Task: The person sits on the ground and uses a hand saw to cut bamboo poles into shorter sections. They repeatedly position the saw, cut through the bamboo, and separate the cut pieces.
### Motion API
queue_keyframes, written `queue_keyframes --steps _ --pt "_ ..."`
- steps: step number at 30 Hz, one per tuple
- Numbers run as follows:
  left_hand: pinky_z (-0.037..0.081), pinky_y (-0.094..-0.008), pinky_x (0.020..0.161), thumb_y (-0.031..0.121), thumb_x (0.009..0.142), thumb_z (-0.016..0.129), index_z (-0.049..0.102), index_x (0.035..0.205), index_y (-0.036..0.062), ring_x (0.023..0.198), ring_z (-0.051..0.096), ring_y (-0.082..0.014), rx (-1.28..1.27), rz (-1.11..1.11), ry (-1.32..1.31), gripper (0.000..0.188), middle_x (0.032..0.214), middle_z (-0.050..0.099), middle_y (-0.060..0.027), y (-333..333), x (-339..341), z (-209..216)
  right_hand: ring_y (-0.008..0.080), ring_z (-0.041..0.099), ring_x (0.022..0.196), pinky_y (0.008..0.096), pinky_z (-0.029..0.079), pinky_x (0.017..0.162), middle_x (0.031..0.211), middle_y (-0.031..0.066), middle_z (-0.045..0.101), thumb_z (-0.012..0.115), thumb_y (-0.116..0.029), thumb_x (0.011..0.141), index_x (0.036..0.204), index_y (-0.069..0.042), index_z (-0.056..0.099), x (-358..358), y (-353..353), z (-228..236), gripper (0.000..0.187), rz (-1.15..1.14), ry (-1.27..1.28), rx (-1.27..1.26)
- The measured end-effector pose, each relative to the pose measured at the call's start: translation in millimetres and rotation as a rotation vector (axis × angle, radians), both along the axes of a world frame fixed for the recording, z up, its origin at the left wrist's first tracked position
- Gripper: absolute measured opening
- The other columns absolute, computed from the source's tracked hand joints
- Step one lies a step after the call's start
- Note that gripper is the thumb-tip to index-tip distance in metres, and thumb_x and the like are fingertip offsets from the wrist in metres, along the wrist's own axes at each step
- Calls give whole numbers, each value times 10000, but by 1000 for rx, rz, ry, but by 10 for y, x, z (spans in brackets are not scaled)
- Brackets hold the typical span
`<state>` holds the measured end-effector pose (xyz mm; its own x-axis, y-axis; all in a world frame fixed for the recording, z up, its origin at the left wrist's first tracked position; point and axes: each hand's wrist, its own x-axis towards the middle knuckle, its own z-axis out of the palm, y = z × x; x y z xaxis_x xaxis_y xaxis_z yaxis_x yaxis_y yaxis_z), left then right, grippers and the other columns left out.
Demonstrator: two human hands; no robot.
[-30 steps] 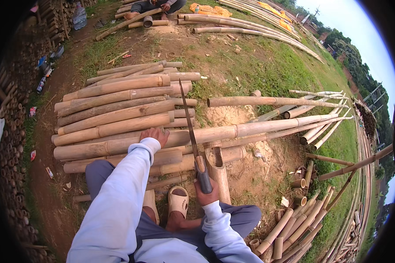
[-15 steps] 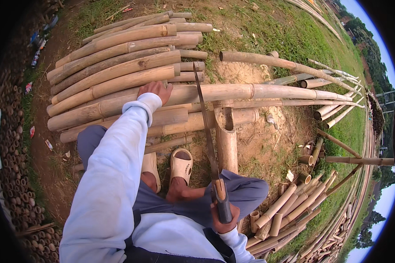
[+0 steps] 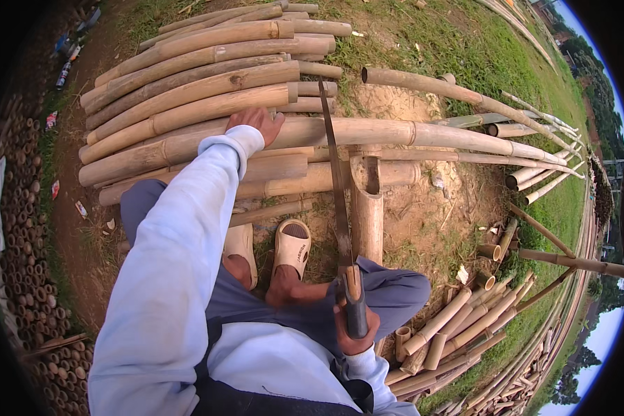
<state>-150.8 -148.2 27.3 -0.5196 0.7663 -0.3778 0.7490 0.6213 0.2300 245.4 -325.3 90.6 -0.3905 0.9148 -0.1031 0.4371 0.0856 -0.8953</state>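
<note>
My left hand (image 3: 258,125) is closed over a long bamboo pole (image 3: 374,131), pressing on it left of the saw. My right hand (image 3: 357,335), low in front of my lap, grips the dark handle of a handsaw (image 3: 341,215). The saw's long blade points away from me and crosses the pole just right of my left hand. How deep the teeth sit in the bamboo I cannot tell. Under the pole, right of the blade, stands a thick bamboo post (image 3: 367,215) with a notched top.
Cut bamboo lengths (image 3: 208,80) lie side by side at the left. Another long pole (image 3: 423,84) extends to the far right. Short offcuts (image 3: 457,326) are heaped at lower right, near a bamboo frame (image 3: 568,262). My sandalled feet (image 3: 292,249) are below the pole.
The whole view has shifted, so the scene sits slightly higher and further right. Against the pole, the saw has slid a little forward. My left hand keeps its place on the bamboo.
</note>
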Motion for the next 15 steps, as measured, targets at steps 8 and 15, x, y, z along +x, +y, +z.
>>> queue_keyframes --steps 8,15 --pt "477 -490 1010 528 985 417 717 1112 -22 1131 646 -404 78 2 31 640 1177 675 -270 23 61 21 105 502 626 299 441 587 675 61 581 705 -41 875 892 21 636 -951 1192 -517 95 -22 193 65" --pt "458 -496 1012 529 986 419 705 1111 -20 1144 628 -408 85 -67 27 632 1191 668 -267 22 -125 118 71 547 734 267 476 670 779 26 637 722 -53 900 998 31 666 -662 804 -434 141 -38 215 -26"
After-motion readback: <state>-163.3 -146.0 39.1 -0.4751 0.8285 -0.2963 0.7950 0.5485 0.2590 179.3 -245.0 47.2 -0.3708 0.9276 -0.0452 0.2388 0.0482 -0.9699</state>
